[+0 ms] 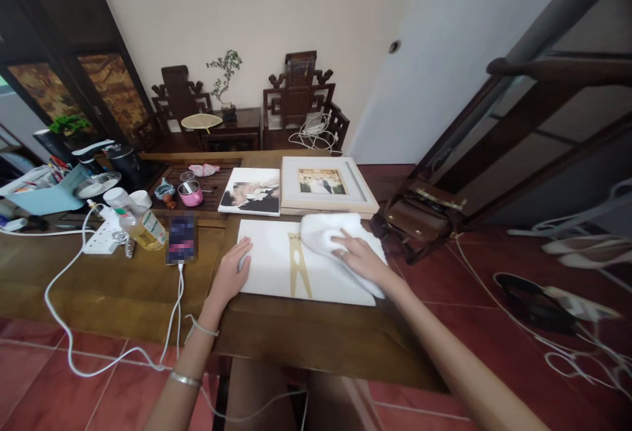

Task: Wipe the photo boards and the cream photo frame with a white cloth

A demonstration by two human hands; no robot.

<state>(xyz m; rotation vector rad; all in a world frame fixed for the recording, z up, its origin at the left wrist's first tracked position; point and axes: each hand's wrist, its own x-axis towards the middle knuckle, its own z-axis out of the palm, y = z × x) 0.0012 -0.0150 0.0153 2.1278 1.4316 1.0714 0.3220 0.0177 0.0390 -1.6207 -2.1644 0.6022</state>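
Fingers point(245, 247) open: L hand point(231, 276) on white board point(270, 270) w/ gold peg motif; R hand point(360, 260) flat on white cloth point(320, 232)

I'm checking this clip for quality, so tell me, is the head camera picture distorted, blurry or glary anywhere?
Head view: soft, even light with no hard shadows; the white board under the left hand and the cloth under the right hand look nearly washed out; fisheye stretch bends and smears the right edge; the phone screen is pixelated.
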